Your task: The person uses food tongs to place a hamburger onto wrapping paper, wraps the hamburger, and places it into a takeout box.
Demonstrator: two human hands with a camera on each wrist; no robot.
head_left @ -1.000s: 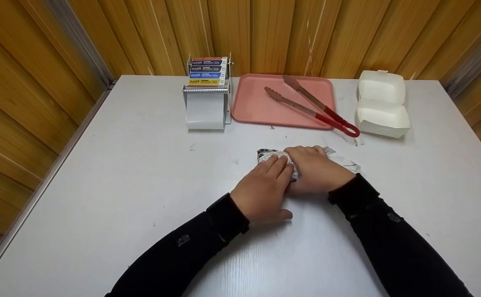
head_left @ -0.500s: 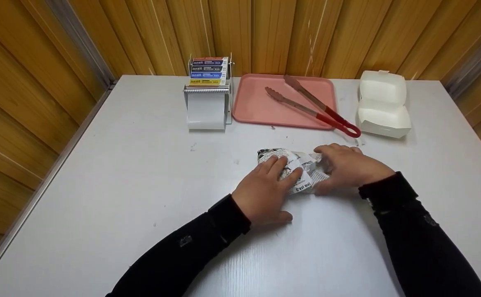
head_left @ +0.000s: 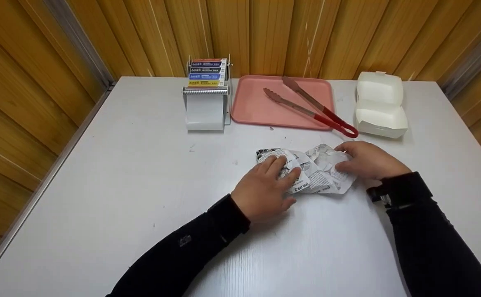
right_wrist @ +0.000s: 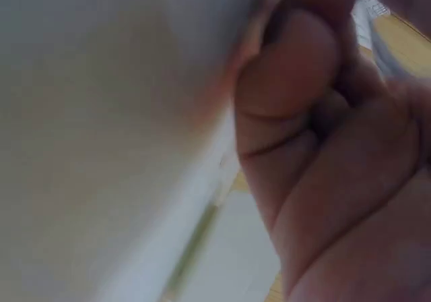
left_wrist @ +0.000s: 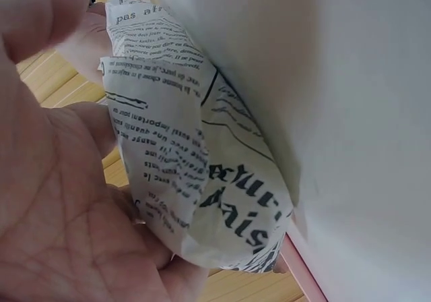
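A bundle in newsprint-patterned wrapping paper (head_left: 317, 175) lies on the white table in the head view, its left part thick and its right end loose and crumpled. My left hand (head_left: 261, 192) rests on the thick left part with fingers extended; the left wrist view shows the folded, printed paper (left_wrist: 158, 133) below those fingers. At the loose right end, my right hand (head_left: 374, 161) pinches the paper between thumb and fingers. The right wrist view has the curled fingers of that hand (right_wrist: 337, 154) close up. Whatever is inside the paper is hidden.
Behind the bundle lies a pink tray (head_left: 248, 109) with red-handled tongs (head_left: 331, 119) across it, handle overhanging the front edge. Left of it stands a label dispenser (head_left: 205, 109) with several coloured rolls. An open white clamshell box (head_left: 380, 119) is at the back right.
My right hand has moved right, from over the bundle to the paper's loose end, and the crumpled tail now lies spread out to the right. My left hand has stayed on the bundle.
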